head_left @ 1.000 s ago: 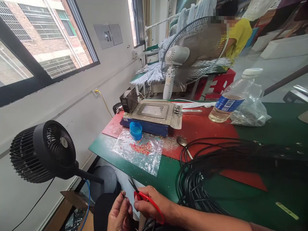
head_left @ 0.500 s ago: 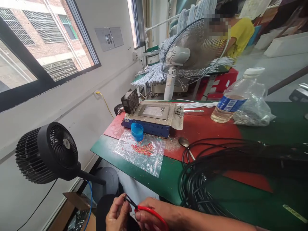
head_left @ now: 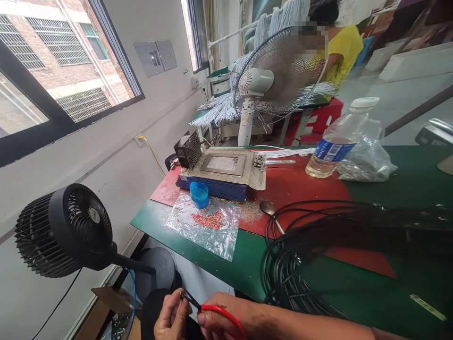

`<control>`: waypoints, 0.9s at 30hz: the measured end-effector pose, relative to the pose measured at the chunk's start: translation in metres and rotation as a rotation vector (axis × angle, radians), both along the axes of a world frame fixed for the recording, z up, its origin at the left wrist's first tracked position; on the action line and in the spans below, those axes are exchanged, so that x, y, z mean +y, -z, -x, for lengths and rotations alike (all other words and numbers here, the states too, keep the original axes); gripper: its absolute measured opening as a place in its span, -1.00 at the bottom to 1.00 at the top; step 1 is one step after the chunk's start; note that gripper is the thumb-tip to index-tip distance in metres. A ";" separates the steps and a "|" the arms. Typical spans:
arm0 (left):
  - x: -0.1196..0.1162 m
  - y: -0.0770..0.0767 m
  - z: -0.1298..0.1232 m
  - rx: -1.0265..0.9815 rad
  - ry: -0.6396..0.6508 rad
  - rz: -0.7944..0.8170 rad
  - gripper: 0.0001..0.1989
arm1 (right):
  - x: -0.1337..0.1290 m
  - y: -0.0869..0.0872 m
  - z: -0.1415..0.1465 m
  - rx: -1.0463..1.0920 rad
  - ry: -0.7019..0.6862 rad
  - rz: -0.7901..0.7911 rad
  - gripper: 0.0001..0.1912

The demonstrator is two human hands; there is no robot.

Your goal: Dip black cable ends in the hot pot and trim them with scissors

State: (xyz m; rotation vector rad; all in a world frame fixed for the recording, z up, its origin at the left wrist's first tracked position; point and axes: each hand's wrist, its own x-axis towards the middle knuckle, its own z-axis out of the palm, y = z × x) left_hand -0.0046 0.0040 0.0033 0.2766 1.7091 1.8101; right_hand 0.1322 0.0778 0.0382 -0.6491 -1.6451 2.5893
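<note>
Left hand (head_left: pixel 170 317) pinches a small dark piece (head_left: pixel 181 294), looks like a cable end, between thumb and fingertips; right hand (head_left: pixel 236 304) is wrapped around the red-handled scissors (head_left: pixel 205 308), tips right at that piece. Work is in mid-air, short of the green table (head_left: pixel 247 264) edge. Main risk: fingertips sit next to the blades, so a slip or crooked squeeze nicks skin. Second: biting too deep would damage whatever is inside; can't tell how far apart the blades are. No rest under either hand, so wobble makes both worse. If the pinch loosens, piece drops below table level. Also, a tug on the black cable coil (head_left: pixel 283 278) could drag the spoon (head_left: pixel 268 208), whose handle meets its loops. Loose bits on the plastic bag (head_left: pixel 226 243) would scatter if knocked.
</note>
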 end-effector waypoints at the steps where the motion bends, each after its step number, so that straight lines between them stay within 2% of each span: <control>1: 0.000 0.000 0.000 0.000 -0.007 0.001 -0.61 | 0.000 -0.001 0.000 -0.008 -0.004 0.003 -0.71; 5: 0.001 0.000 0.000 -0.040 -0.025 0.001 -0.61 | 0.002 -0.006 0.000 -0.014 0.008 0.014 -0.74; 9: 0.001 -0.005 0.000 -0.187 -0.055 0.081 -0.55 | 0.003 -0.007 -0.001 -0.035 -0.003 -0.004 -0.74; 14: 0.001 -0.021 -0.004 -0.335 0.102 0.078 -0.60 | 0.002 -0.001 0.000 -0.002 0.003 -0.010 -0.73; 17: 0.001 -0.025 -0.004 -0.360 0.146 0.087 -0.63 | 0.001 0.005 0.001 0.026 0.010 0.027 -0.72; 23: -0.002 -0.025 0.002 -0.417 0.195 0.106 -0.65 | -0.001 0.011 0.001 0.052 0.021 0.034 -0.67; 27: -0.002 -0.023 0.004 -0.345 0.196 0.119 -0.67 | -0.001 0.009 0.001 0.026 0.026 0.000 -0.70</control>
